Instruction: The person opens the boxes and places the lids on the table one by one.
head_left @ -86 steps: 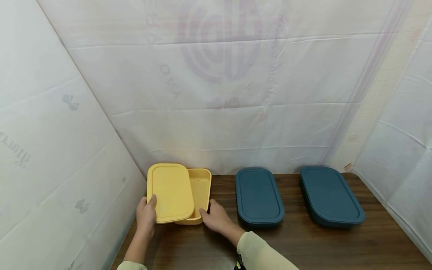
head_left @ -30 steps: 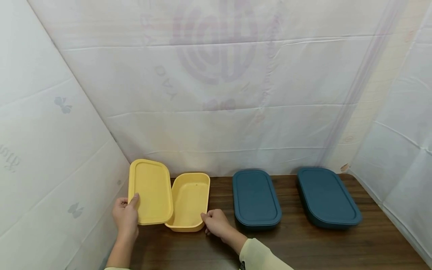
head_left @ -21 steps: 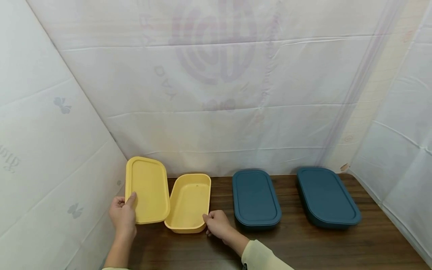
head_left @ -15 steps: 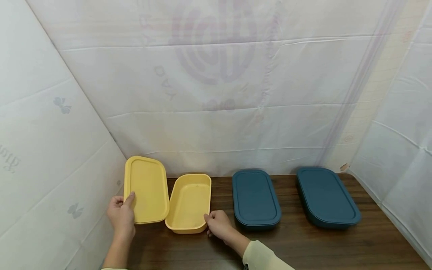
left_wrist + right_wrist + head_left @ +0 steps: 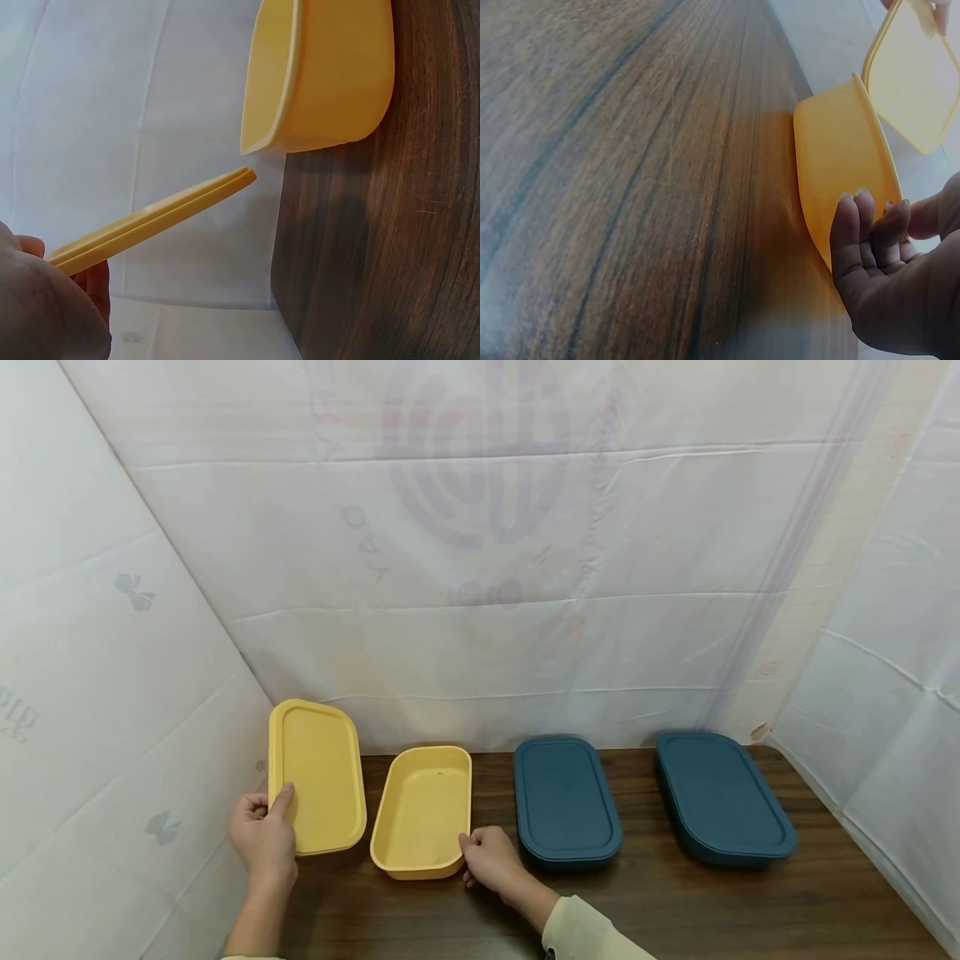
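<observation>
In the head view a yellow lid (image 5: 318,777) is held tilted by my left hand (image 5: 264,837), thumb on its top face and fingers under its left edge. Left of the yellow box (image 5: 420,810), the lid is raised off the table and apart from the box. That box stands uncovered on the table, with nothing inside but a small dark speck near its back. My right hand (image 5: 491,862) pinches the rim at its front right corner. From the right wrist, thumb and curled fingers (image 5: 845,232) show at the box wall (image 5: 840,142).
Two dark blue lidded boxes stand to the right: a nearer one (image 5: 567,802) and a farther one (image 5: 723,797). The brown wooden table (image 5: 420,927) ends at white sheeting (image 5: 450,643) behind, with more sheeting along the left (image 5: 135,710) and right sides.
The lid has moved left and up from over the box, carried by my left hand, uncovering the whole inside. My right hand stays at the box's front right corner.
</observation>
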### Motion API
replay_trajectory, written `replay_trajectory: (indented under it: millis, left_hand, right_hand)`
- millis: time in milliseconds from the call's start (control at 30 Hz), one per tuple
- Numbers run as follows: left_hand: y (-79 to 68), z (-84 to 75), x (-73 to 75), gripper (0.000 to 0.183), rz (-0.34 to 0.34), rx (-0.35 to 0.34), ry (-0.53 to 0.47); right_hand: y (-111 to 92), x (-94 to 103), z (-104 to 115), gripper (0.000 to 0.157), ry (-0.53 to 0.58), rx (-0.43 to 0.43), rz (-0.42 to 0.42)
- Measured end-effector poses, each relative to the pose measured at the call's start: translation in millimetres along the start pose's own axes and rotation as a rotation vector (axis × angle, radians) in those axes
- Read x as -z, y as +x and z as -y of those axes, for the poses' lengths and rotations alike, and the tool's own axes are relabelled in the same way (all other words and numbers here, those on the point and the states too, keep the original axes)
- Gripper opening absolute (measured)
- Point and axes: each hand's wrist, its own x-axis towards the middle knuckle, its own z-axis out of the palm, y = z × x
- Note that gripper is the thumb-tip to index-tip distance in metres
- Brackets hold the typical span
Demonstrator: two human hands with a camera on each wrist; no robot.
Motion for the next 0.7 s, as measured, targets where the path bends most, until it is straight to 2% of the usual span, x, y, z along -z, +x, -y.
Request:
replay_trajectory:
  millis: [300,567,700]
  left_hand:
    - [0.7,4.4,3.8,0.034,-0.001,0.012,0.016]
    - [-0.2,5.8,4.7,0.033,-0.009,0.001,0.048]
    - [-0.9,5.6,5.4,0.033,-0.01,-0.006,0.06]
  right_hand:
    - [-2.4,2.1,-0.9,0.037,-0.034,0.008,-0.025]
    - [-2.5,1.2,-2.5,0.037,-0.104,0.018,-0.083]
    - [-5.0,2.3,-2.1,0.037,-0.099,0.023,-0.088]
